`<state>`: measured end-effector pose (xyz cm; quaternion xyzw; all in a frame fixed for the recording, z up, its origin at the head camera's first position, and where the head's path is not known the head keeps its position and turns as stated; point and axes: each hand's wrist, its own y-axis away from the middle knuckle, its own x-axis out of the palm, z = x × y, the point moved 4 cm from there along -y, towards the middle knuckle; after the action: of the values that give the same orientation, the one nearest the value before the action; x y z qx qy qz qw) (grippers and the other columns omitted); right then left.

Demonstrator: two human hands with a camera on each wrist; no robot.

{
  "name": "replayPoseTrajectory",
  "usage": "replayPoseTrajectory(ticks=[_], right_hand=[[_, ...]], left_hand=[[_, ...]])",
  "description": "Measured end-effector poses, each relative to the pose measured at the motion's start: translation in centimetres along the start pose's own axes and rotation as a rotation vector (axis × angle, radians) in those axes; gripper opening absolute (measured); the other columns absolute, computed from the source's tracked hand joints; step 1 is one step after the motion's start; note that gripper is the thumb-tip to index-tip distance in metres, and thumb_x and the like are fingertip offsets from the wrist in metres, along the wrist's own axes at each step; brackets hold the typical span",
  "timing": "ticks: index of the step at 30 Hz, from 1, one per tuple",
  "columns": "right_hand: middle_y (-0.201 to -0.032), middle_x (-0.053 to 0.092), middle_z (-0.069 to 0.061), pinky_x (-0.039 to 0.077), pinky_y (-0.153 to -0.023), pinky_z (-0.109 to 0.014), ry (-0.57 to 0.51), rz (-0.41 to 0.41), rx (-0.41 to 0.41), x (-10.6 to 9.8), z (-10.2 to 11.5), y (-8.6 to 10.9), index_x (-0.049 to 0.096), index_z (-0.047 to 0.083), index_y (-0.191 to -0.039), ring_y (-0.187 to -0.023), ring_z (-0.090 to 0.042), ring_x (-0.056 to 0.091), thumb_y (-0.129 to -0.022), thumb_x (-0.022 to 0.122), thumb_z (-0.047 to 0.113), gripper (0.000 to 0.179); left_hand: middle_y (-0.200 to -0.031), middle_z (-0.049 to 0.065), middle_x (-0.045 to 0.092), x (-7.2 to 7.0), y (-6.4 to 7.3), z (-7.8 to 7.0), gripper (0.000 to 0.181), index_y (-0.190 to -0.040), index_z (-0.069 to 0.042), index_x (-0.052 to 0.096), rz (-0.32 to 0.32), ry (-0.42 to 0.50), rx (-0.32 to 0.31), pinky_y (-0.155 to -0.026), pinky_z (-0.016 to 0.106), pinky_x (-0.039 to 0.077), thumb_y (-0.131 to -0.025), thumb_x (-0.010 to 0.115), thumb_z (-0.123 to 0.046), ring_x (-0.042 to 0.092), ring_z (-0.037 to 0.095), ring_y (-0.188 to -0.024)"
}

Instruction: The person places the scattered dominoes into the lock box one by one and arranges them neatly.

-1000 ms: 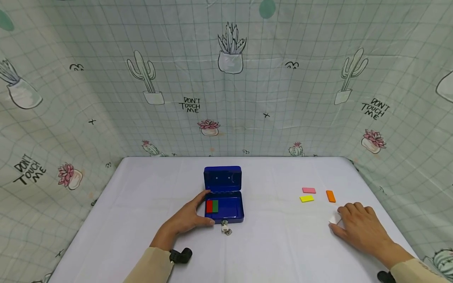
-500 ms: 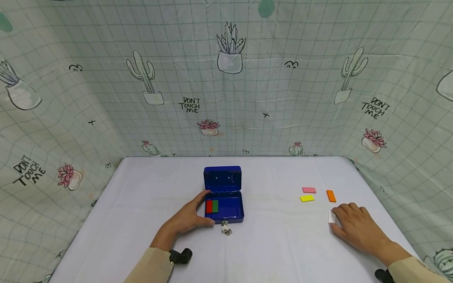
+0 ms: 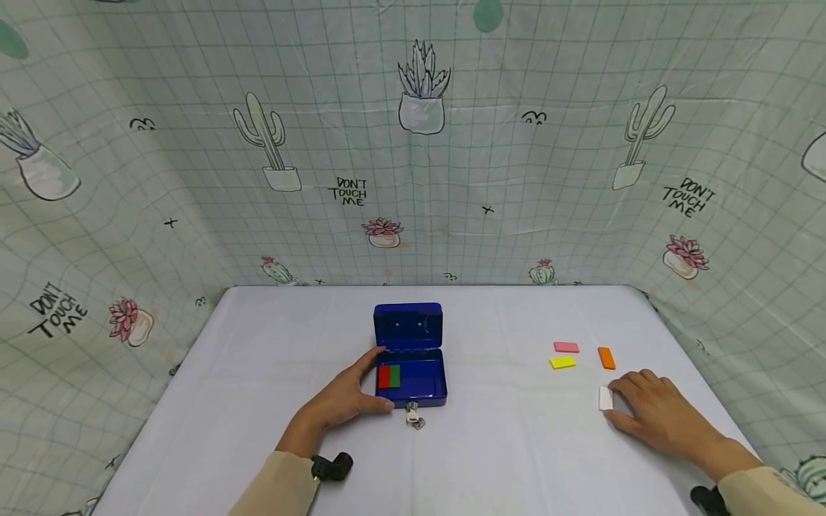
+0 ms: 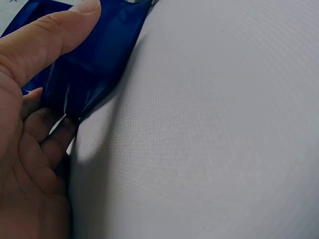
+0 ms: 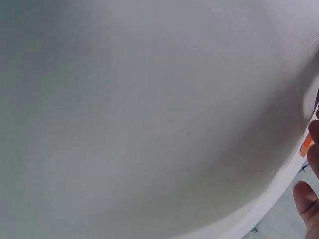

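A blue metal cash box (image 3: 422,380) stands with its lid (image 3: 408,326) raised. My left hand (image 3: 342,394) holds its left side, thumb at the front corner and a finger by the hinge; the left wrist view has the thumb (image 4: 55,37) against the blue wall. Inside, at the left, a red block (image 3: 383,376) and a green block (image 3: 395,376) lie side by side. On the right, a flat white block (image 3: 605,398) lies on the cloth. Around its right edge is my right hand (image 3: 658,416), thumb and fingertips apart; whether they touch it I cannot tell.
Pink (image 3: 566,347), yellow (image 3: 562,362) and orange (image 3: 606,358) blocks lie beyond the right hand. A lock with keys (image 3: 414,416) hangs at the box front. Patterned cloth walls (image 3: 452,179) rise behind and beside the white table (image 3: 490,459).
The white block, tilted in the right hand's fingers earlier, now lies flat. My right hand has drawn back slightly to the right from it. The left hand and the box have stayed put.
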<state>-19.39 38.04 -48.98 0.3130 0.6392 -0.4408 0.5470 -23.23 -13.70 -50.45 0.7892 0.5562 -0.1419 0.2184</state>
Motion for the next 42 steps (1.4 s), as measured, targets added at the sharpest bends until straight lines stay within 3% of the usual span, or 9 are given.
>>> replayPoseTrajectory(ticks=[6,9,13,15,17,24,32,42], right_hand=[[-0.099,0.064,-0.005,0.044,-0.074,-0.045,0.091,-0.123,-0.109,-0.3,0.2,-0.5,0.068,0.009,-0.104,-0.093,-0.027,0.057,-0.075,0.089,0.039,0.047],[-0.097,0.062,-0.006,0.045,-0.075,-0.045,0.137,-0.173,-0.164,-0.5,0.3,-0.9,0.066,0.008,-0.103,-0.090,-0.026,0.056,-0.077,0.082,0.043,0.047],[-0.096,0.061,-0.009,0.045,-0.078,-0.045,0.174,-0.196,-0.203,-0.4,0.3,-1.2,0.065,0.005,-0.103,-0.090,-0.028,0.055,-0.099,0.050,0.065,0.061],[-0.096,0.060,-0.009,0.045,-0.078,-0.046,0.188,-0.192,-0.210,-0.3,0.4,-1.4,0.064,0.004,-0.103,-0.089,-0.028,0.053,-0.103,0.027,0.071,0.076],[-0.095,0.059,-0.009,0.044,-0.078,-0.046,0.197,-0.191,-0.210,-0.3,0.4,-1.6,0.064,0.004,-0.103,-0.089,-0.028,0.052,-0.103,0.017,0.073,0.083],[-0.094,0.059,-0.009,0.041,-0.075,-0.043,0.180,-0.196,-0.199,-0.2,0.7,-2.5,0.065,0.004,-0.104,-0.088,-0.026,0.052,-0.098,0.050,0.063,0.060],[-0.099,0.064,-0.011,0.043,-0.078,-0.045,0.148,-0.202,-0.185,-0.3,2.0,-4.5,0.067,0.004,-0.106,-0.092,-0.029,0.056,-0.079,0.078,0.045,0.050],[-0.094,0.062,-0.008,0.041,-0.074,-0.041,0.132,-0.262,-0.265,-0.6,4.7,-7.3,0.064,0.006,-0.101,-0.086,-0.026,0.054,-0.079,0.076,0.041,0.043]], left_hand=[[-0.173,0.016,0.028,0.0,0.0,-0.1,0.110,-0.167,-0.029,0.032,-0.003,0.006,-0.001,-0.125,0.071,0.019,-0.078,0.096,-0.030,0.024,0.043,-0.160],[-0.173,0.016,0.028,0.0,0.1,-0.2,0.110,-0.167,-0.028,0.032,-0.002,0.008,0.003,-0.126,0.071,0.019,-0.078,0.096,-0.031,0.024,0.043,-0.160],[-0.173,0.016,0.029,0.0,0.1,-0.2,0.110,-0.167,-0.028,0.032,-0.005,0.008,0.004,-0.126,0.071,0.019,-0.077,0.096,-0.031,0.025,0.043,-0.160],[-0.173,0.016,0.029,0.0,0.1,-0.2,0.110,-0.167,-0.028,0.032,-0.007,0.005,0.003,-0.125,0.071,0.020,-0.077,0.096,-0.031,0.025,0.044,-0.159],[-0.173,0.016,0.029,0.0,0.1,-0.2,0.110,-0.167,-0.028,0.032,-0.007,0.003,0.003,-0.125,0.071,0.020,-0.077,0.096,-0.031,0.025,0.044,-0.160],[-0.173,0.015,0.028,0.0,0.1,-0.2,0.110,-0.167,-0.029,0.031,-0.008,0.002,0.001,-0.125,0.071,0.020,-0.078,0.095,-0.032,0.025,0.043,-0.160],[-0.173,0.015,0.030,0.0,0.2,-0.1,0.108,-0.167,-0.029,0.033,-0.019,-0.023,0.003,-0.125,0.072,0.020,-0.078,0.095,-0.032,0.026,0.043,-0.159],[-0.172,0.015,0.031,0.0,0.1,0.0,0.109,-0.167,-0.029,0.032,-0.022,-0.033,0.011,-0.125,0.070,0.022,-0.078,0.095,-0.033,0.027,0.043,-0.159]])
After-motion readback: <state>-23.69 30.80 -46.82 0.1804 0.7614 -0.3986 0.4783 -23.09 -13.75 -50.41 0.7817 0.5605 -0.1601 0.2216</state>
